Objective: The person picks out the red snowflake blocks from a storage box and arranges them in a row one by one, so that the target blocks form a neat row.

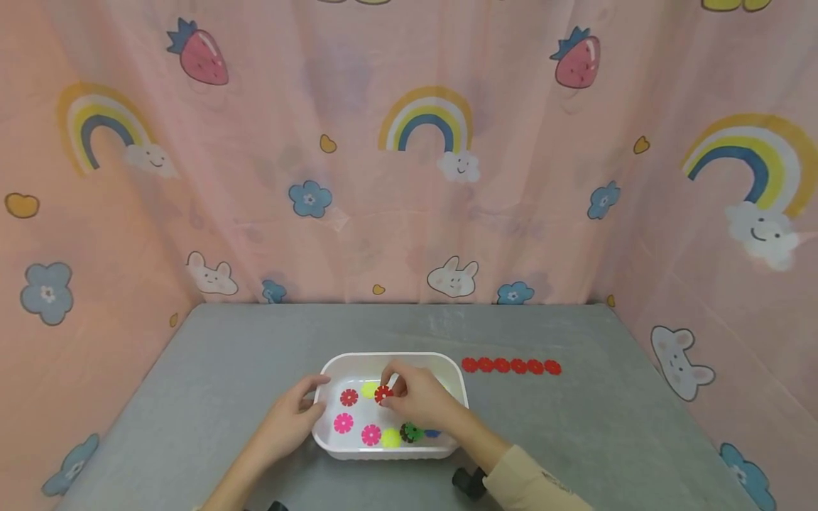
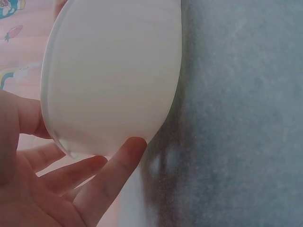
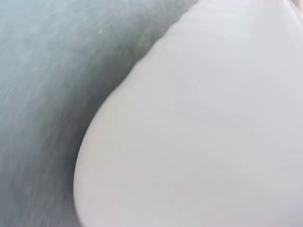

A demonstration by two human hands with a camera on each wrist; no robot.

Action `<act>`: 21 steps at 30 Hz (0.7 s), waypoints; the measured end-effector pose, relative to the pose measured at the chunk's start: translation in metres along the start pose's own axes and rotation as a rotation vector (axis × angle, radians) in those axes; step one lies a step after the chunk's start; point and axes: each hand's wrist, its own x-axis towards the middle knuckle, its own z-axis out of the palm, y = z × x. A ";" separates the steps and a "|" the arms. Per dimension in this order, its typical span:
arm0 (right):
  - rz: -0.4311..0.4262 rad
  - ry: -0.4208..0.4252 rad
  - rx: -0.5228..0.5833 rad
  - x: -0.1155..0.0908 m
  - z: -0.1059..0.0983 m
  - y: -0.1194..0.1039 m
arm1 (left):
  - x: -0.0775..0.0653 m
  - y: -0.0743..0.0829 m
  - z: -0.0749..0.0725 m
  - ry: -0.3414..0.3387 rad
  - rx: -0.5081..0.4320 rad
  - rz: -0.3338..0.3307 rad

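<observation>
A white plastic basin (image 1: 391,454) stands on the grey table with several coloured snowflake discs inside. My left hand (image 1: 289,419) holds the basin's left end, its fingertips (image 2: 135,146) against the outer wall in the left wrist view. Over the basin, my right hand (image 1: 422,397) pinches a red snowflake disc (image 1: 383,394) between thumb and fingers. Another red disc (image 1: 348,397) lies to its left, and a yellow disc (image 1: 368,389) is just behind. Nearer the front lie pink discs (image 1: 371,435), a yellow disc (image 1: 391,438), a green disc (image 1: 414,432) and a partly covered blue one (image 1: 432,433).
Several red discs (image 1: 502,365) form a row on the table, right of the basin. A small black object (image 1: 469,483) shows by the right sleeve (image 1: 533,482). Behind the table (image 1: 575,426) hangs a pink patterned curtain (image 1: 358,248). Only the basin's outer wall (image 3: 189,132) and table fill the right wrist view.
</observation>
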 end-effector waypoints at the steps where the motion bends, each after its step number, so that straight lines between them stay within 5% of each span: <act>1: -0.005 0.007 0.002 -0.002 -0.003 0.000 | 0.000 0.000 0.000 0.000 -0.003 0.001; 12: -0.049 0.012 0.133 -0.022 -0.032 0.004 | 0.000 -0.003 0.000 0.004 -0.018 0.006; 21: 0.023 0.041 0.188 -0.037 -0.054 0.018 | 0.001 -0.004 0.000 0.006 0.006 0.001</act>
